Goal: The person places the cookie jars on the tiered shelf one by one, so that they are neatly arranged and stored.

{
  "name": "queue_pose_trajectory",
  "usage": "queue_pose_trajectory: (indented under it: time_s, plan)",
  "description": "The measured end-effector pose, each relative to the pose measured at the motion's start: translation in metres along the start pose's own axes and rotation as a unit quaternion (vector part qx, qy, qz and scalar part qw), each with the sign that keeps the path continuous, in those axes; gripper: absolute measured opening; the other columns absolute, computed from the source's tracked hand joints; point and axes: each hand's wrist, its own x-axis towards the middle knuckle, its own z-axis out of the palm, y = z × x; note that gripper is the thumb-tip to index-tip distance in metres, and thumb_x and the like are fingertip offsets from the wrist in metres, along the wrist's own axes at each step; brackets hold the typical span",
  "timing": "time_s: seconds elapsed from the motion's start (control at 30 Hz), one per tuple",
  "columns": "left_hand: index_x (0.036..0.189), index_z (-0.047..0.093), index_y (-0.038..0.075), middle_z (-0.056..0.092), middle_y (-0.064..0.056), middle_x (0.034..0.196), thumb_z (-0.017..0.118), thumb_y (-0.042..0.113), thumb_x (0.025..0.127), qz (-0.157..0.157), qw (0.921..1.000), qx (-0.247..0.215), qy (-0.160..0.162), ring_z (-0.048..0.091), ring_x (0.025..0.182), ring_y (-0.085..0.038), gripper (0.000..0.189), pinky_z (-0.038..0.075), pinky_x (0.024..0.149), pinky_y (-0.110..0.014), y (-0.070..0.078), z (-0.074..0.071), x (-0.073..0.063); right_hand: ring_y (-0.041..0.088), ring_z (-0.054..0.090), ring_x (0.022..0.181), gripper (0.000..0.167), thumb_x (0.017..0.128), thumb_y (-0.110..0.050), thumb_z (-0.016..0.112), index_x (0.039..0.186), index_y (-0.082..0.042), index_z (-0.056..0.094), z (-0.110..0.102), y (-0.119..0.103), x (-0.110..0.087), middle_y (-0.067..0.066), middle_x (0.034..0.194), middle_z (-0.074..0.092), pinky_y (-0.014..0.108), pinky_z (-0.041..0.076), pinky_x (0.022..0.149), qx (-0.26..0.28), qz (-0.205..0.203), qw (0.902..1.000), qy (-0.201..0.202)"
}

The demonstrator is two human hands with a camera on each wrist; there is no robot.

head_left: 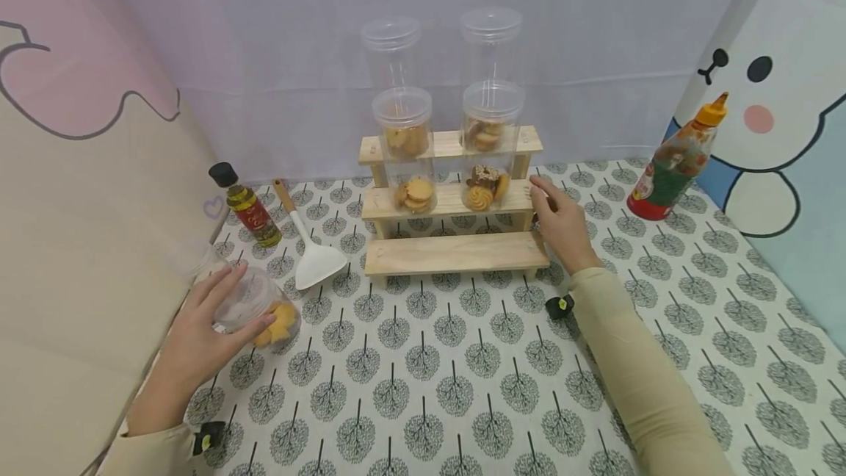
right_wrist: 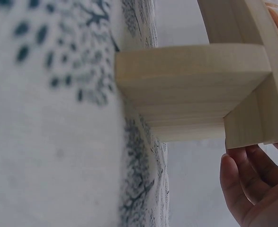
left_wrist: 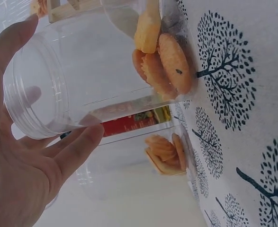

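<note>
At the left, my left hand (head_left: 205, 325) is around the lid end of a clear cookie jar (head_left: 254, 296) standing on the cloth. In the left wrist view, the thumb is at one side of the lid and the fingers curve round the other; yellow cookies (left_wrist: 160, 66) lie at the jar's bottom. A second cookie jar (left_wrist: 162, 153) stands close beyond it. My right hand (head_left: 562, 226) holds the right end of a three-step wooden display stand (head_left: 456, 254) at its middle step. The right wrist view shows fingers (right_wrist: 238, 184) curled against that end.
Clear cookie jars (head_left: 492, 98) stand on the stand's top and middle steps, two on each. An oil bottle (head_left: 247, 208) and a white spatula (head_left: 319, 263) are left of the stand. A sauce bottle (head_left: 674, 160) with a yellow cap stands at the far right. Fabric walls (head_left: 277, 57) enclose the table.
</note>
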Motion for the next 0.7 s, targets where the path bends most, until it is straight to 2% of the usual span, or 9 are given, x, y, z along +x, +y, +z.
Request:
queue_pose_trajectory:
  time_s: [0.13, 0.37, 0.7]
  plan:
    - [0.152, 0.044, 0.020, 0.039, -0.022, 0.153, 0.090, 0.031, 0.073, 0.002, 1.0000, 0.001, 0.006, 0.034, 0.137, -0.053, 0.092, 0.028, 0.102, -0.078, -0.0011, 0.0009, -0.0003, 0.026, 0.066, 0.100, 0.055, 0.099, -0.064, 0.041, 0.146, -0.038, 0.049, 0.0002, 0.0008, 0.0004, 0.016, 0.125, 0.067, 0.047, 0.054, 0.092, -0.001, 0.000, 1.0000, 0.003]
    - [0.148, 0.049, 0.017, 0.039, -0.021, 0.152, 0.089, 0.032, 0.073, -0.006, 0.9999, 0.008, 0.005, 0.035, 0.135, -0.055, 0.086, 0.028, 0.100, -0.079, -0.0009, 0.0015, -0.0007, 0.024, 0.065, 0.096, 0.053, 0.099, -0.063, 0.041, 0.146, -0.040, 0.049, 0.0003, 0.0013, 0.0006, 0.015, 0.122, 0.068, 0.046, 0.054, 0.089, 0.001, -0.002, 1.0000, 0.003]
    - [0.149, 0.049, 0.018, 0.039, -0.020, 0.152, 0.089, 0.032, 0.074, -0.009, 0.9999, 0.007, 0.002, 0.035, 0.135, -0.054, 0.086, 0.029, 0.100, -0.079, -0.0019, 0.0021, -0.0002, 0.024, 0.066, 0.097, 0.052, 0.100, -0.061, 0.041, 0.146, -0.039, 0.050, -0.0001, 0.0009, 0.0016, 0.015, 0.124, 0.067, 0.045, 0.054, 0.089, -0.005, -0.001, 1.0000, 0.004]
